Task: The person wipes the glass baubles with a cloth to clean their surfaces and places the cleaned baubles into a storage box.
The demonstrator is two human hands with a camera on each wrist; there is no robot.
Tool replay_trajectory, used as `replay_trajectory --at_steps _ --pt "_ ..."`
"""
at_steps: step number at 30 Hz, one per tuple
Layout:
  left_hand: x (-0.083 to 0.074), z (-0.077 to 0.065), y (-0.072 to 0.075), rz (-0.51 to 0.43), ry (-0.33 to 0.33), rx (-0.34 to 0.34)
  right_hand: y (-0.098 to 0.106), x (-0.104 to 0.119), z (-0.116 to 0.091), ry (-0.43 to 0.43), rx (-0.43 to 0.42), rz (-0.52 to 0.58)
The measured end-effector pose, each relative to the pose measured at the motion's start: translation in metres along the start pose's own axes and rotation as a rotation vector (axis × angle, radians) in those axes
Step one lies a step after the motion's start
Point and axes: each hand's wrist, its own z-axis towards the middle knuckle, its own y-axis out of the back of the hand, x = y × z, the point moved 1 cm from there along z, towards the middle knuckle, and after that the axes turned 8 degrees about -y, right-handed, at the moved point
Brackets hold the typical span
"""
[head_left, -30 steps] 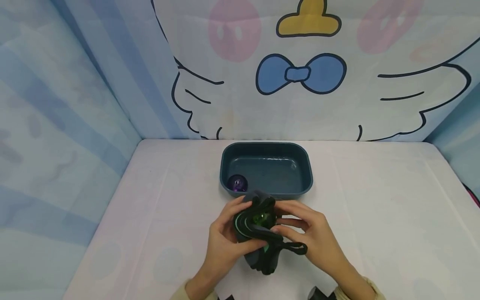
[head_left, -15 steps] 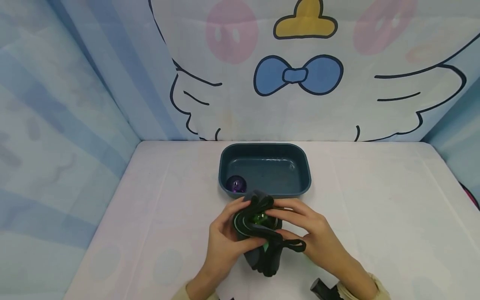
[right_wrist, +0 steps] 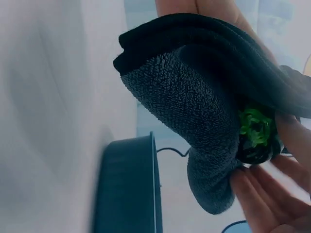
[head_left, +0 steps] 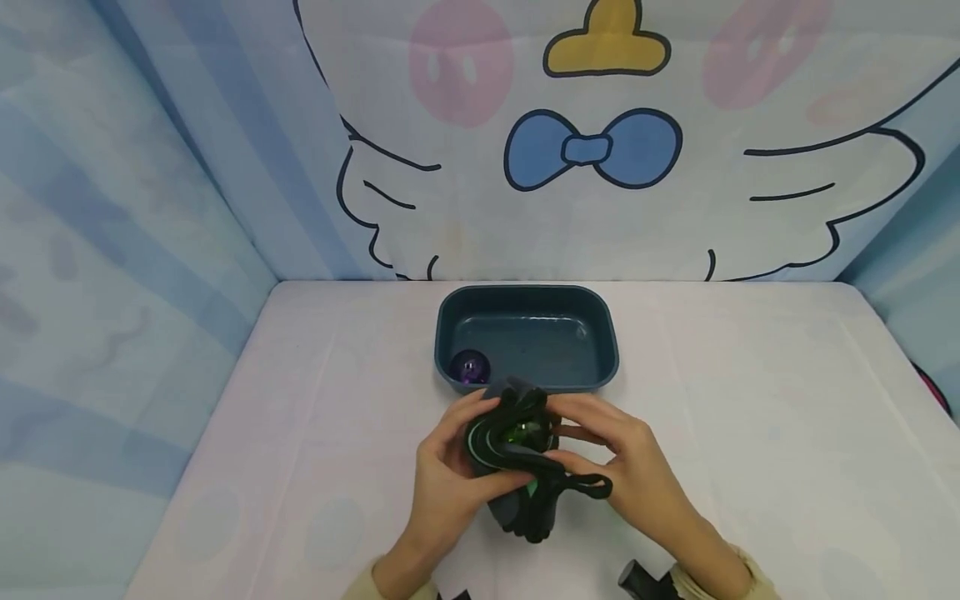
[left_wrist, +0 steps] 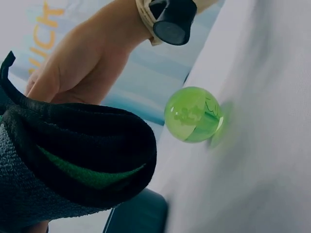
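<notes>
My left hand (head_left: 450,475) grips a folded dark grey terry towel (right_wrist: 180,102) with black edging, its thumb across the front fold. A glossy dark ball with a green pattern (right_wrist: 255,128) sits in the fold. My right hand (head_left: 630,467) holds this ball by its right side, with fingers and thumb curled against it. Part of the towel wraps the ball and hides its left side. In the left wrist view, a clear green ball (left_wrist: 193,114) rests on the table, below the hands; it is hidden in the head view.
Just beyond the hands stands a dark teal rectangular bin (head_left: 547,337), with a purple ball (head_left: 470,367) in its near left corner. A white cloth covers the table (head_left: 750,417). Printed curtains (head_left: 600,225) close off the back and sides.
Half a second ago, right fingers reached over the top of the ball; now they are back at its right side. The left hand keeps its hold on the towel in nearly the same place.
</notes>
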Motion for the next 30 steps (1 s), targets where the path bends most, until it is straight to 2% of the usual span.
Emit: replay_trajectory --at_steps 5,10,15,19,22,30 --pt "-0.001 0.000 0.001 0.019 -0.017 -0.005 0.004 -0.001 0.000 0.157 0.009 -0.055" --pt "-0.002 0.000 0.000 0.035 -0.033 0.000 -0.001 -0.006 -0.001 0.230 0.051 -0.064" --pt "-0.003 -0.002 0.000 0.069 -0.022 0.019 -0.004 -0.009 -0.003 0.203 0.020 -0.044" --pt "-0.004 -0.004 0.001 0.084 -0.016 0.050 -0.006 -0.009 -0.004 0.119 0.015 0.041" --pt "-0.004 -0.003 0.001 0.073 -0.019 0.048 -0.008 -0.008 -0.004 0.082 -0.002 0.075" --pt "-0.004 -0.003 0.004 0.095 -0.033 0.033 -0.005 -0.005 -0.004 0.111 -0.006 0.049"
